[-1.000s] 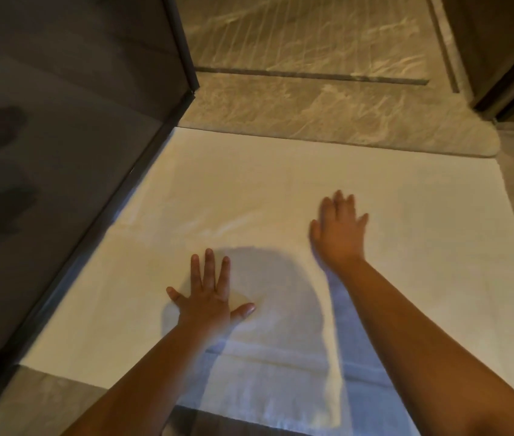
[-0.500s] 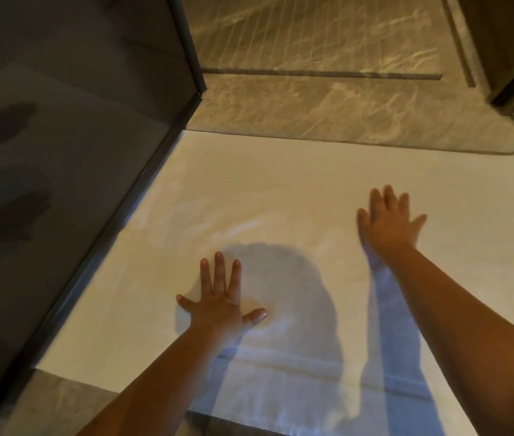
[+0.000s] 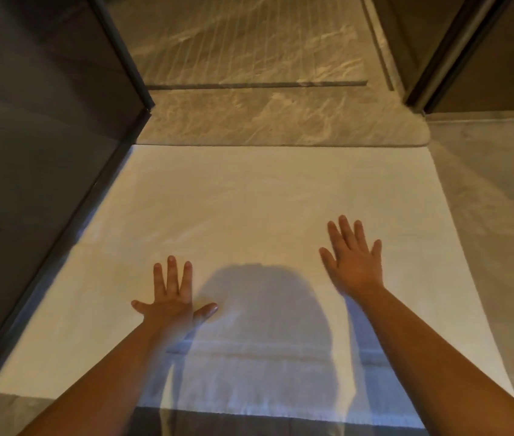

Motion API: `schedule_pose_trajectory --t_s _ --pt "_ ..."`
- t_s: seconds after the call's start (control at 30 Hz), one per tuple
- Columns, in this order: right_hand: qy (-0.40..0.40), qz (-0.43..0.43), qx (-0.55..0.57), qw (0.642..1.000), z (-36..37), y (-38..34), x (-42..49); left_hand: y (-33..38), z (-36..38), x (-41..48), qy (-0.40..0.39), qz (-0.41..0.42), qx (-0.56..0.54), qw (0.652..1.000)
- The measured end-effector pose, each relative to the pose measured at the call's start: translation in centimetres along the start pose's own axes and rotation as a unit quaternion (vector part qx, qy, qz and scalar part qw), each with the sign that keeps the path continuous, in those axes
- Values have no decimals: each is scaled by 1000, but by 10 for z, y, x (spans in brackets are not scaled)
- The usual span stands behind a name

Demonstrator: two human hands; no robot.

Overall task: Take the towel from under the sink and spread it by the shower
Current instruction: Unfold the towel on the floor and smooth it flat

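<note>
While I kneel at the shower, item one: white towel, spread flat on the floor, far edge touching the marble threshold, left edge along the dark glass panel. Left hand and right hand: both flat, fingers splayed, palms down, gripping nothing. Risk, as I judge it: uneven sideways pressure drags the cloth, rucking it against the panel.

towel flat on floor | glass panel left | shower threshold behind
</note>
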State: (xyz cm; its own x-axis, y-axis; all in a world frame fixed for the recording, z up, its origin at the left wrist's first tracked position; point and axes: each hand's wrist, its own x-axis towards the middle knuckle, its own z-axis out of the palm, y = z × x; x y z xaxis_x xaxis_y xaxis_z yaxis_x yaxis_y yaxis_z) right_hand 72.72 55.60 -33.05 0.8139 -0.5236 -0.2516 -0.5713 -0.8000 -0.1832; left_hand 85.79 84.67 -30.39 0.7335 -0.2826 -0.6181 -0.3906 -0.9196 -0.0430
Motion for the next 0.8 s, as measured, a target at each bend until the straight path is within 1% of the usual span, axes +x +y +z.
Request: schedule_pose_trajectory --t_s 0.07,0.13,0.2,0.27,0.33,0.4,0.43,0.5,0.53,0.6,0.7,0.73,0.8 --pt "-4 80 4 997 -10 37 -6 1 1 -1 6 2 7 1000" --pt "-4 139 10 990 -20 60 -16 3 3 -3 20 10 12 1000" --pt "33 162 20 986 -23 60 -29 4 9 -9 58 32 9 998" --pt "77 123 40 989 -21 39 -45 11 20 -19 104 86 -5 991" --pt "76 37 27 996 -12 6 -66 30 31 -36 146 143 -24 979" --pt "49 -50 4 998 3 -26 -91 56 38 -57 199 186 14 962" --pt "27 -83 -4 996 9 -36 -102 68 42 -67 210 211 35 954" --pt "-1 -125 -20 992 17 -38 -122 85 50 -82 223 245 59 942" --pt "-3 -128 -30 991 18 -31 -129 87 55 -88 216 246 66 943" --pt "-12 -95 -36 995 15 -7 -141 83 62 -96 211 231 71 947" --pt "-17 -16 -16 1000 16 41 -155 71 62 -102 211 221 81 949" --pt "-17 5 -11 1000 15 52 -160 68 61 -103 209 220 72 950" --pt "-21 42 14 999 6 58 -165 64 60 -100 214 204 8 955"
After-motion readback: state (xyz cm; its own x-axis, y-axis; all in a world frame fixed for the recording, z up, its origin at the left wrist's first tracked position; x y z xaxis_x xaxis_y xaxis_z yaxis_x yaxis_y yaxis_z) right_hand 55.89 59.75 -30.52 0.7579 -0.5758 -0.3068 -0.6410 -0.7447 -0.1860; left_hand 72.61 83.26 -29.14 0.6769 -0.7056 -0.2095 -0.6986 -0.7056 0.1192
